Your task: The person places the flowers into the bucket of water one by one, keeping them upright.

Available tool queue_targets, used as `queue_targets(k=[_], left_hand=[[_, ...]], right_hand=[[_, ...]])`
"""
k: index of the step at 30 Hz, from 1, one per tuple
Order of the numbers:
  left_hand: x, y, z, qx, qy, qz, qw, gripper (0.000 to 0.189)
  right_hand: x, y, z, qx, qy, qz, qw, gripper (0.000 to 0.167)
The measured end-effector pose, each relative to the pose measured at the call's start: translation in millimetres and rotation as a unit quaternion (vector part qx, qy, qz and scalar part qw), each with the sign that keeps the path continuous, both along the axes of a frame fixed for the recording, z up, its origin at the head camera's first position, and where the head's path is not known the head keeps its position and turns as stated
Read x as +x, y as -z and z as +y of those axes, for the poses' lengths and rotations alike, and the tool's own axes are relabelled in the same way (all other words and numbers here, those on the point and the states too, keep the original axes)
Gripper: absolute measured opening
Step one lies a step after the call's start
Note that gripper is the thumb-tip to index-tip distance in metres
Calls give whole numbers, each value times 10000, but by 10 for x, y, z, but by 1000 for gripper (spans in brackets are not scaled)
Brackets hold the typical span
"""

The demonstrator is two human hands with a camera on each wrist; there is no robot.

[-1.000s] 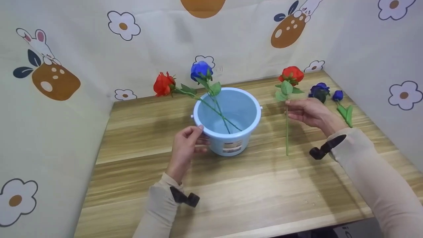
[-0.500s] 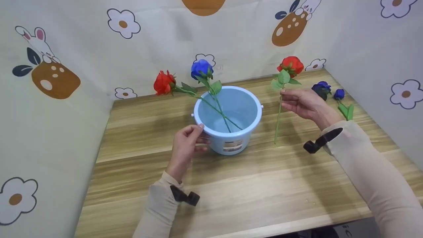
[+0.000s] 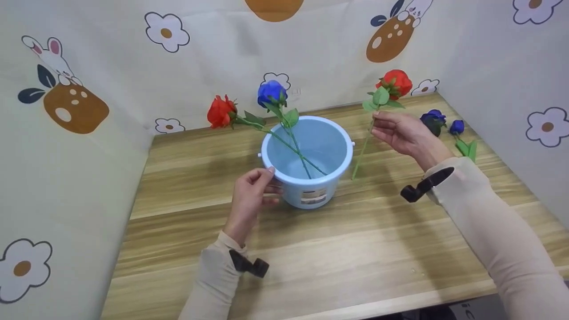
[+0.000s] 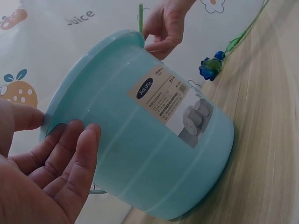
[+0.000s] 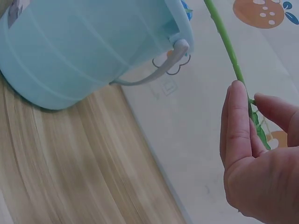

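Observation:
A light blue plastic bucket (image 3: 311, 193) stands on the wooden table in the head view. My left hand (image 3: 251, 195) pinches its rim at the near left, thumb on top and fingers against the outer wall, as the left wrist view also shows. Inside the bucket lean a red rose (image 3: 221, 111) and a blue rose (image 3: 272, 94), their stems crossing. To the right of the bucket, my right hand (image 3: 404, 133) pinches the stem of another red rose (image 3: 397, 83) just below its leaves. Its stem (image 5: 226, 42) slants, with the lower end beside the bucket's right side.
Two blue flowers lie at the right of the table: a dark blue rose (image 3: 433, 122) and a blue tulip (image 3: 457, 127) with green leaves. Printed cloth walls (image 3: 213, 66) close in the back and sides. The bucket's handle (image 5: 159, 70) hangs at its back.
My right hand has moved left and up with the red rose, bringing the stem's lower end closer to the bucket. The left hand and bucket have stayed in place.

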State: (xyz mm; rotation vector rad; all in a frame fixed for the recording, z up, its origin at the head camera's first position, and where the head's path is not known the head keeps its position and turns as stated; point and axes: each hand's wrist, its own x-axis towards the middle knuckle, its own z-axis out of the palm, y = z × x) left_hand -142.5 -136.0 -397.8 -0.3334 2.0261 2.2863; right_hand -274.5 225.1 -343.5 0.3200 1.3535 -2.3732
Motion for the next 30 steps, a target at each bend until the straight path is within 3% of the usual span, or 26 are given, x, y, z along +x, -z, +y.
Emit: queue_targets(k=[7,17,30], left_hand=[[0,-5,7,16,-12,33,10000,19],[-5,-16,-5,-138,7,-68,9999,21],[2,2,7,1,-29,38,10000,19]], right_hand=[[-24,-29,-85,-55,328,32,9994,4],[-44,-62,-179,36,482,296,9984,4],[-40,-74,-333,926,431,1027,9895,4]])
